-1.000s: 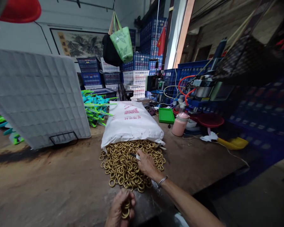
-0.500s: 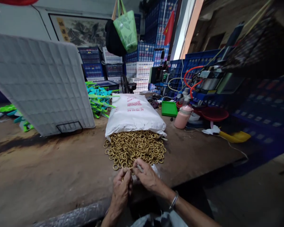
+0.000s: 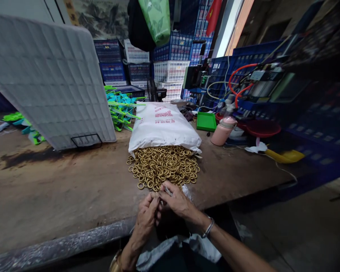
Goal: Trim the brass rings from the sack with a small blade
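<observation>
In front of the white sack's mouth, at the near side of a heap of brass-coloured rings (image 3: 164, 164), both hands meet. My left hand (image 3: 147, 212) is closed, thumb and fingertips pinched; a ring showed there half a second ago, but the fingers now mostly cover it. My right hand (image 3: 178, 199) is closed around a slim silvery metal tool (image 3: 167, 191), its kind too small to make out. The fingertips of both hands touch or nearly touch. The rings spill from a white woven sack (image 3: 164, 130) with red print, lying on the table.
A grey padded panel (image 3: 51, 83) stands on the wooden table (image 3: 73, 196) at left, with green and teal plastic pieces (image 3: 121, 109) behind it. To the right are a green tray (image 3: 206, 121), a pink bottle (image 3: 223, 132), a red dish (image 3: 262, 128) and a yellow scoop (image 3: 286, 156).
The view has tilted down, so the scene sits higher in the picture. The hands have drawn closer together, and the ring between their fingertips is now mostly covered.
</observation>
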`<control>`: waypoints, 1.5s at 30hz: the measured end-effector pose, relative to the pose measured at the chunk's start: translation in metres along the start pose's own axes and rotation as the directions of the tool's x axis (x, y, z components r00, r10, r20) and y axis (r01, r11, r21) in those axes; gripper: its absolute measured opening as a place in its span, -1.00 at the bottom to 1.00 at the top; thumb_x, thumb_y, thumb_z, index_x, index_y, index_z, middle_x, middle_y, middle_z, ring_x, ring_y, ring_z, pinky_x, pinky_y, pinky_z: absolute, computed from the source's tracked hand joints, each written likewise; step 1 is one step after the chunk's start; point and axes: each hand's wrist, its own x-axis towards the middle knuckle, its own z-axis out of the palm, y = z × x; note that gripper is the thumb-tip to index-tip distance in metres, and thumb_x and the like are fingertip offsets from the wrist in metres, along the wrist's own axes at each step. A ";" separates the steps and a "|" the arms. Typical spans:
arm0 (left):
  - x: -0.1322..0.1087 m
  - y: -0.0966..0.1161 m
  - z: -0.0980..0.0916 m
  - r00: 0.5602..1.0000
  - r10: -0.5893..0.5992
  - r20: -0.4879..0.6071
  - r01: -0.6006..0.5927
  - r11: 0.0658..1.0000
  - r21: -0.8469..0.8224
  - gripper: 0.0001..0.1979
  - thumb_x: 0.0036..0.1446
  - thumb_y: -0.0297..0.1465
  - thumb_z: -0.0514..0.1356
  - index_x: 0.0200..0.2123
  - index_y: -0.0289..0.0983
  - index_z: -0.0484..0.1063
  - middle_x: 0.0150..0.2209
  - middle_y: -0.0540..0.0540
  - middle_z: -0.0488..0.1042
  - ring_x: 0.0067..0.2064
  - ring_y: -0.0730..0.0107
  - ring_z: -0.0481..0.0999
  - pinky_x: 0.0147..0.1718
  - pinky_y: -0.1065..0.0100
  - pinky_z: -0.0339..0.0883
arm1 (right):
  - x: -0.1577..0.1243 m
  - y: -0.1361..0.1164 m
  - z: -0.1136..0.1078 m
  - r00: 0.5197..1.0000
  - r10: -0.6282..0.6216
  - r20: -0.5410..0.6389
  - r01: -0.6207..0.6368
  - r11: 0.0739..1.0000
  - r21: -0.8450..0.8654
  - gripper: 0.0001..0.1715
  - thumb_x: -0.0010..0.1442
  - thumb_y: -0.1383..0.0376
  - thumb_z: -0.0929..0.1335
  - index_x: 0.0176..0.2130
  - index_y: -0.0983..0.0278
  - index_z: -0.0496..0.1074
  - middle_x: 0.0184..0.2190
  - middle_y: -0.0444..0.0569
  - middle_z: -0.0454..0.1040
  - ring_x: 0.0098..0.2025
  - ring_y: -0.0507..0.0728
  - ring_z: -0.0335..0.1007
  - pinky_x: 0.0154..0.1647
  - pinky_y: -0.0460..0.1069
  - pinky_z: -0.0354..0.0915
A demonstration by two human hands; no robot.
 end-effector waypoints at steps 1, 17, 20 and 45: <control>-0.001 0.001 0.001 1.000 0.007 0.001 -0.007 1.000 -0.011 -0.59 -0.11 -0.01 0.15 -0.55 -0.25 0.20 -0.71 0.16 0.18 -0.75 0.68 0.08 -0.79 0.59 -0.06 | 0.000 0.000 0.000 1.000 -0.001 0.014 0.001 1.000 0.026 -0.77 0.11 0.18 0.23 -0.47 0.27 0.23 -0.59 -0.23 0.24 -0.50 -0.04 0.14 -0.49 -0.15 0.08; 0.001 -0.003 -0.006 0.999 0.044 0.015 -0.043 0.996 -0.078 -0.63 -0.04 -0.06 0.13 -0.49 -0.24 0.15 -0.66 0.16 0.21 -0.74 0.69 0.08 -0.78 0.61 -0.08 | -0.004 0.005 -0.006 0.990 -0.116 0.083 0.140 0.897 -0.419 -0.85 0.02 0.44 0.16 -0.44 0.25 0.25 -0.56 -0.17 0.27 -0.50 -0.01 0.14 -0.46 -0.13 0.01; 0.002 -0.003 -0.006 0.998 0.058 0.032 -0.055 0.996 -0.071 -0.64 -0.03 -0.07 0.13 -0.49 -0.24 0.16 -0.67 0.17 0.18 -0.74 0.70 0.06 -0.78 0.61 -0.08 | -0.007 0.005 -0.004 0.984 -0.087 0.153 0.156 0.837 -0.524 -0.76 -0.11 0.51 0.16 -0.41 0.24 0.25 -0.58 -0.17 0.25 -0.52 0.00 0.11 -0.49 -0.12 -0.05; -0.011 -0.005 -0.024 1.000 0.016 0.001 -0.014 0.903 -0.429 -0.83 0.02 -0.29 0.16 -0.36 -0.27 0.30 -0.49 0.01 0.40 -0.67 0.64 0.19 -0.77 0.57 -0.06 | 0.063 -0.005 0.014 0.986 -0.131 0.106 0.157 0.491 -0.857 -0.54 0.05 0.41 0.20 -0.02 0.20 0.18 -0.25 -0.01 0.39 -0.31 0.09 0.31 -0.36 -0.07 0.02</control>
